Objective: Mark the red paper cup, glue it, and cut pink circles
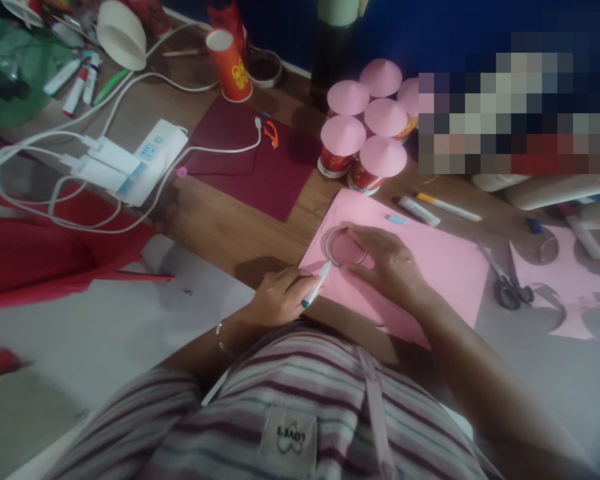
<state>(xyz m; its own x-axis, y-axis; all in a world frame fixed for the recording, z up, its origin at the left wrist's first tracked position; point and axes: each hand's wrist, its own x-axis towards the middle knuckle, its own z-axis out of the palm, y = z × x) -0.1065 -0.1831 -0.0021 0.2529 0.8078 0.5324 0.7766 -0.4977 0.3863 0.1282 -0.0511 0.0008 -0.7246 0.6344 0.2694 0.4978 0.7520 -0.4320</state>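
My left hand (pixel 280 295) is closed around a white marker (pixel 317 285) with a green end. The marker's upper tip is close to the lower left rim of a round ring (pixel 329 252). My right hand (pixel 389 257) grips this ring from the right, thumb and fingers on its edge. The ring lies flat on a sheet of pink paper (pixel 440 267), and pink shows through its middle. I cannot make out whether the marker's tip touches the paper.
Several cups topped with pink paper cones (pixel 343 137) stand behind the sheet. Scissors (pixel 510 287) and cut pink scraps (pixel 575 280) are at right, near a glue stick (pixel 419 211) and an orange marker (pixel 450 207). Leftward are maroon paper (pixel 250 173), a power strip (pixel 153 160) and cables.
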